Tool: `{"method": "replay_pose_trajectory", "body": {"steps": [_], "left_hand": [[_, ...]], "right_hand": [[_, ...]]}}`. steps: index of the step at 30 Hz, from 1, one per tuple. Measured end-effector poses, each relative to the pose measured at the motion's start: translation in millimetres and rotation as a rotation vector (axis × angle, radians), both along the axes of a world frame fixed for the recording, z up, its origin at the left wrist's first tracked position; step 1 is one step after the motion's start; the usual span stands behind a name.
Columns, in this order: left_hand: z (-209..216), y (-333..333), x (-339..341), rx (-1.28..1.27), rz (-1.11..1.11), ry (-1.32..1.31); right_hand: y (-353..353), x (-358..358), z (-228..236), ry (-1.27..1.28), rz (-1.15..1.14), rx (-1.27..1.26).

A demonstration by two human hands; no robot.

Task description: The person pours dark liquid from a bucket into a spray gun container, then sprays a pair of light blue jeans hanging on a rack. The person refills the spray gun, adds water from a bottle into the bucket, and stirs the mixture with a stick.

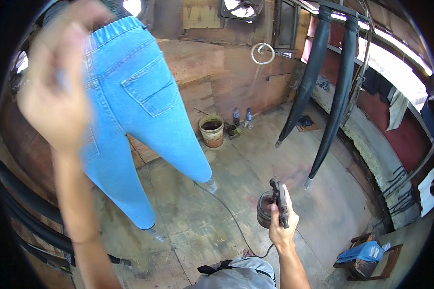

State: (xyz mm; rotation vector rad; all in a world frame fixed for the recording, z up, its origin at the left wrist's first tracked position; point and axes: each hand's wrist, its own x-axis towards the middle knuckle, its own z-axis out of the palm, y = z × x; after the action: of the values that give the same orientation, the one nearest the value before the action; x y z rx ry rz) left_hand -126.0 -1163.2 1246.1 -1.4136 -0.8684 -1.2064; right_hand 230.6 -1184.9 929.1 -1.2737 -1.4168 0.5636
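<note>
Light blue jeans [130, 91] stand stretched over a two-legged form at the left, seat side and back pocket toward me. In front of their left edge my left hand [58, 101] is raised, smeared by motion, so its fingers cannot be read; whether it touches the cloth is unclear. My right hand [282, 233] grips a dark spray gun [279, 202] low at the right of centre. A stained round cup [264, 212] hangs on the gun. Over the floor runs a thin hose [236, 224], passing near my right wrist.
Black two-legged forms hang at the right [316, 67], and more dark tubes [29, 192] lie at the left. A stained bucket [211, 131] and bottles [249, 115] stand by the wooden wall. At the lower right, blue cloth [366, 252] lies on a small wooden stool.
</note>
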Motion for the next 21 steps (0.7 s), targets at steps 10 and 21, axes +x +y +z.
{"method": "replay_pose_trajectory", "body": {"steps": [10,21], "left_hand": [[-267,8,239,-0.787,-1.011,0.28],[-279,31,241,-0.943,-1.089,0.224]], "right_hand": [[-3,28,-23,-0.115,0.023,0.115],[-3,49,-28,-0.056,0.05,0.139]]}}
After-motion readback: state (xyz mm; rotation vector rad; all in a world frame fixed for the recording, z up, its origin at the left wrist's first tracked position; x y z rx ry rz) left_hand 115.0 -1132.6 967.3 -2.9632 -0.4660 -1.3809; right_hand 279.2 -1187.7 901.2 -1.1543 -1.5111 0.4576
